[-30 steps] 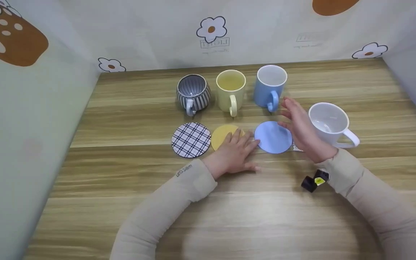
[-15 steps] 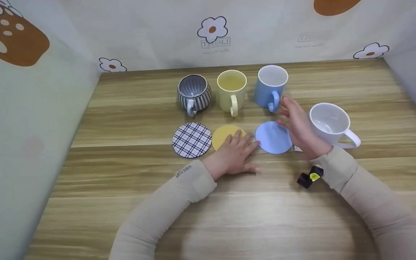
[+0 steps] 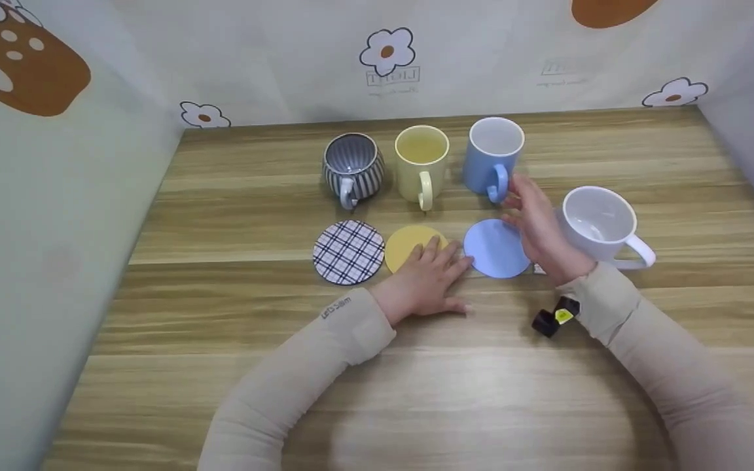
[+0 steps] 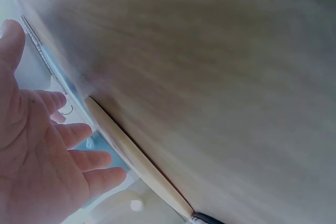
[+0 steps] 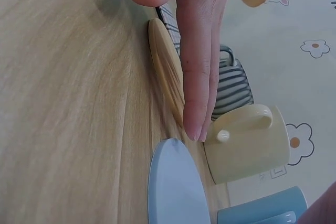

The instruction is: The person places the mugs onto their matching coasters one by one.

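My left hand (image 3: 428, 278) is spread, palm down, over the near part of a yellow round coaster (image 3: 408, 246), its fingers reaching towards a light blue coaster (image 3: 496, 248). In the right wrist view the left hand (image 5: 197, 51) appears above the yellow coaster (image 5: 165, 66). My right hand (image 3: 540, 226) stands on its side between a blue mug (image 3: 482, 171) and a white mug (image 3: 593, 245). Its fingertips are at the blue mug's handle; whether they touch is unclear. Another pale, patterned coaster (image 3: 538, 269) is mostly hidden behind that hand.
A grey striped mug (image 3: 367, 180) and a yellow mug (image 3: 410, 178) stand left of the blue one. Before the striped mug lies a plaid coaster (image 3: 349, 253). A patterned curtain (image 3: 285, 72) hangs behind the wooden table (image 3: 449, 392).
My right wrist and forearm have shifted slightly left, bringing the fingertips closer to the blue mug's handle. The left hand, mugs and coasters have stayed in place.
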### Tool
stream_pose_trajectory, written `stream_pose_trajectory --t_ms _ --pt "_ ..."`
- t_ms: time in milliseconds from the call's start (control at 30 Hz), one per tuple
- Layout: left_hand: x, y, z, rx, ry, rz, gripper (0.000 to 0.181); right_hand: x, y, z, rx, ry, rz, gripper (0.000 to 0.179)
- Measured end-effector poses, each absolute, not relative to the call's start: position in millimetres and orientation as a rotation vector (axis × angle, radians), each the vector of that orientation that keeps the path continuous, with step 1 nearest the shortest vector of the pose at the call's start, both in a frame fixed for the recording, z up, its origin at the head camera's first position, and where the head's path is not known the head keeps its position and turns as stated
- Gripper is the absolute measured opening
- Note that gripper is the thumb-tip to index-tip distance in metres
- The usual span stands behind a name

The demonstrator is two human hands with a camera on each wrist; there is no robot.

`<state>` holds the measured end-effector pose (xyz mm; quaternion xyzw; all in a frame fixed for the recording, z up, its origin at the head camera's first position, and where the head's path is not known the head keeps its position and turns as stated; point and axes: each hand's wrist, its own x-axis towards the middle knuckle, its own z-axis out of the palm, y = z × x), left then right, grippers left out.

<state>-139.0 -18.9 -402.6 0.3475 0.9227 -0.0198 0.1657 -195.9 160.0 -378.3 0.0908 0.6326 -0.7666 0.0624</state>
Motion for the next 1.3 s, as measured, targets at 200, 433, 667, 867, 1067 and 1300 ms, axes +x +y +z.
stream_pose_trajectory --t_ms 200,433,667,867,1067,1300 --pt "-139 -18 -402 0.970 2.610 -0.066 0.082 -200 157 -380 0.288 1.934 -2.320 0.021" --pt "-139 -17 -402 0.961 2.611 -0.079 0.082 -203 156 -381 0.331 1.932 -2.341 0.022" --pt "-139 -16 -404 0.954 2.614 -0.129 0.081 -208 153 -384 0.345 1.859 -2.377 0.023" --pt "-139 -16 -403 0.952 2.606 -0.148 0.081 -212 153 -386 0.389 1.817 -2.377 0.025" --pt "-138 -15 -403 0.957 2.600 -0.173 0.080 -216 151 -388 0.451 1.819 -2.360 0.025" --pt "-137 -14 -403 0.964 2.600 -0.195 0.080 -218 150 -389 0.478 1.810 -2.355 0.025"
